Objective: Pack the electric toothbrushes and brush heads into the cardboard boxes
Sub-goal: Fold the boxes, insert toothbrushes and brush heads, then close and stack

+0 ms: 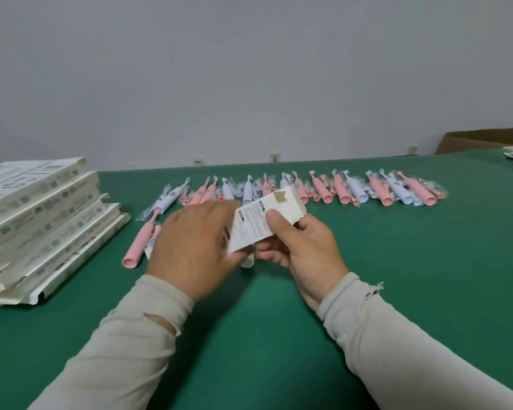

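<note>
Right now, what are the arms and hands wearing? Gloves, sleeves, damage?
No gloves: the left hand and right hand are bare. Both arms wear long, light beige knit sleeves. The left cuff has a torn hole near the wrist; the right cuff is frayed, with loose threads.

You held a white cardboard box [261, 221] above the green table [397, 261]: your right hand [304, 251] gripped it with the thumb on its printed face, your left hand [196, 247] covered its near end. Behind lay a row of pink and white toothbrushes [323, 189]; flat boxes [42, 220] were stacked at left.
</note>
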Demonstrator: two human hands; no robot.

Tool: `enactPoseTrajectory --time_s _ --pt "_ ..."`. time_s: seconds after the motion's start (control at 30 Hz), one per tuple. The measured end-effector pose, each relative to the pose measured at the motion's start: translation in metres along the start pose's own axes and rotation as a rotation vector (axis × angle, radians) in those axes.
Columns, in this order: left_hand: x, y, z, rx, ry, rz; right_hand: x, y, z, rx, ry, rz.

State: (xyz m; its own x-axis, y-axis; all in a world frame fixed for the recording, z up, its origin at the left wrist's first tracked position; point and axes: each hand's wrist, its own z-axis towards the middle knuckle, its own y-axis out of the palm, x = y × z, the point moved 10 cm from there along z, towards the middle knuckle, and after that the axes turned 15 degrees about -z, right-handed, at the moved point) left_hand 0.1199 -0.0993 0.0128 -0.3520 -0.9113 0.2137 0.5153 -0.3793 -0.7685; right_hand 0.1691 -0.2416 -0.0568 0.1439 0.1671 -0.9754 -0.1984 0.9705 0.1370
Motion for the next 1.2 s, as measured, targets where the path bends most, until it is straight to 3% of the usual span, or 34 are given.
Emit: enactPoseTrajectory --time_s 0.1,0.17,0.23,0.33,0.4,0.5,0.6,0.73,0.9,1.2 --pt "-0.026 -0.025 0.009 0.115 -0.108 -0.053 0.006 -0.004 0.001 0.044 0.02 -0.122" --pt "-0.054 -0.038 0.001 0.214 -0.214 -0.069 0.002 -0.025 0.003 0.194 -0.045 -0.348" --pt "-0.074 -0.04 -0.009 0.256 -0.307 -0.039 -0.005 -0.033 0.006 0.228 -0.149 -0.643" --pt "-0.082 -0.029 -0.012 0.228 -0.352 0.025 0.007 -0.01 0.01 -0.004 -0.261 -1.159" --pt "-0.083 -0.026 -0.013 0.23 -0.351 0.036 0.018 0.016 0.008 -0.175 -0.349 -1.353" --pt "-0.082 -0.024 -0.014 0.234 -0.331 0.04 0.025 0.045 0.006 -0.299 -0.413 -1.469" --pt "-0.079 -0.024 -0.015 0.251 -0.315 0.009 0.028 0.049 0.009 -0.309 -0.403 -1.576" --pt "-0.077 -0.027 -0.015 0.268 -0.312 -0.017 0.024 0.041 0.011 -0.226 -0.379 -1.653" --pt "-0.079 -0.025 -0.015 0.234 -0.336 -0.017 0.01 0.034 0.02 -0.004 -0.287 -1.796" --pt "-0.074 -0.02 -0.016 0.205 -0.316 0.039 0.01 -0.018 0.026 0.094 0.099 -1.646"
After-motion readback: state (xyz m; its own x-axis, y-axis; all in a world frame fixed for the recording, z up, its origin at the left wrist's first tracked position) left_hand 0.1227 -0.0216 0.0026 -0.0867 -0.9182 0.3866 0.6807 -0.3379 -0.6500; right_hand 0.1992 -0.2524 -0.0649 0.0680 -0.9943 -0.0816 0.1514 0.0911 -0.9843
